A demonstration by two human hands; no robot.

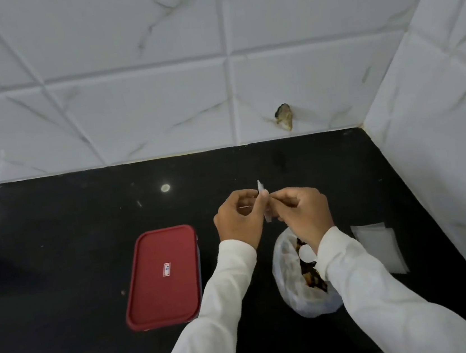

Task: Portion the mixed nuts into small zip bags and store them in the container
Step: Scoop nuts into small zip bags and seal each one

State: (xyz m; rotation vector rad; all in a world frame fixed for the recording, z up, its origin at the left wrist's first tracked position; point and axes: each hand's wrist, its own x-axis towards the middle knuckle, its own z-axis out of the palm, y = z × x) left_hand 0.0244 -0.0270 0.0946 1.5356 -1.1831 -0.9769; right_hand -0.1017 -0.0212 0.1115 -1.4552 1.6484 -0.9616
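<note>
**opening a little bag above the nuts**

nearest me, the bag of nuts is sitting open on the counter beneath the right wrist, handy for scooping. the container, red lid on, is waiting just left of it, and spare zip bags are lying to the right. further out, the left hand and right hand are each pinching one small zip bag, probably prying its mouth apart.

Long white sleeves — plain cuffs, both arms.
</note>
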